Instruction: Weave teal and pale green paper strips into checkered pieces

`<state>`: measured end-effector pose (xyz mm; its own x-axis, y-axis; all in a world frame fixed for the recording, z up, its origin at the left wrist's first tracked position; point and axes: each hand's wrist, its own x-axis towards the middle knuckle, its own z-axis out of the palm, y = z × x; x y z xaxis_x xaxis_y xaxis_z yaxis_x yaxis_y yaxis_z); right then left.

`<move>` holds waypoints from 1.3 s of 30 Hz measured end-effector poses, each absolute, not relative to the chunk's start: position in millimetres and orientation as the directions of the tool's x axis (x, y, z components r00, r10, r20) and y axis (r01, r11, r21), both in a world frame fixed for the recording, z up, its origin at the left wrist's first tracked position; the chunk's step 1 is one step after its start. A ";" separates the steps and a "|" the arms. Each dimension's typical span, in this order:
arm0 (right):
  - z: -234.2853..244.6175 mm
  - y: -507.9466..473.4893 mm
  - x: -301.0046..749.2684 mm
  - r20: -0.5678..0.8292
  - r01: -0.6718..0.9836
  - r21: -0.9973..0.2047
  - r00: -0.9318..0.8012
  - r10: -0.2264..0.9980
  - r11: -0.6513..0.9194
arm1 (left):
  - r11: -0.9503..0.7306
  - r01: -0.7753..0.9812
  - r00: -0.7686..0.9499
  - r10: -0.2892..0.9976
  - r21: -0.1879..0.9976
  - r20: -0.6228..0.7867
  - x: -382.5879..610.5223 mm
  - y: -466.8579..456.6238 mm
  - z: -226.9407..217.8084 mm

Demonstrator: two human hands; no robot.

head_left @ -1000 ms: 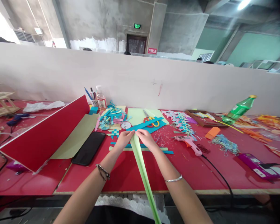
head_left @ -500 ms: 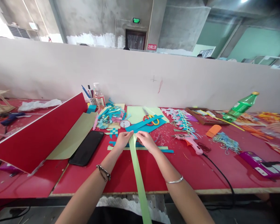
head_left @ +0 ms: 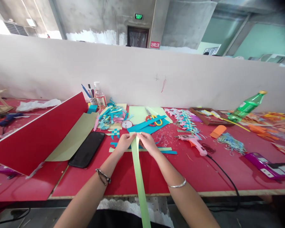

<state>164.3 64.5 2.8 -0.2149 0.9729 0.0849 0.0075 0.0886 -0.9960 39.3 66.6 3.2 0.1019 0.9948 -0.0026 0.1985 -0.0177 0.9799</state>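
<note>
A long pale-green paper strip (head_left: 139, 177) runs from my fingers down past the table's front edge. My left hand (head_left: 125, 142) pinches its upper end from the left, and my right hand (head_left: 147, 143) pinches it from the right, the fingertips nearly meeting. A fold or curl shows in the strip just below the right fingers. Beneath and beside my wrists lie blue and green paper strips (head_left: 167, 152). Beyond my fingertips are blue paper pieces (head_left: 142, 126) with red-and-yellow scissors (head_left: 159, 121) among them. A small woven blue-and-green piece (head_left: 115, 133) sits left of my left hand.
A black phone (head_left: 86, 150) and an upright red board (head_left: 45, 133) stand left. To the right lie a pink glue gun (head_left: 194, 143) with its cord, a purple power strip (head_left: 266, 166) and a tilted green bottle (head_left: 248, 106). Paper scraps (head_left: 112, 115) pile behind.
Both hands keep their pinch on the green paper strip, with barely any movement. The strip's lower end has swung slightly left, and the camera view has shifted a little.
</note>
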 end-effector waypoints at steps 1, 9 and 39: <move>3.9 63.5 164.1 0.082 0.010 -0.996 -0.227 0.970 0.086 | -0.025 0.196 0.088 0.996 0.980 0.008 38.9 67.4 2.7; 5.0 64.1 162.6 0.064 -0.015 -0.998 -0.135 0.989 0.062 | 0.051 0.107 -0.025 0.999 0.993 -0.049 36.2 67.5 4.9; -3.4 68.4 166.5 0.191 -0.011 -0.982 -0.104 0.976 0.191 | -0.001 0.183 0.075 0.997 0.983 -0.013 42.2 63.5 2.3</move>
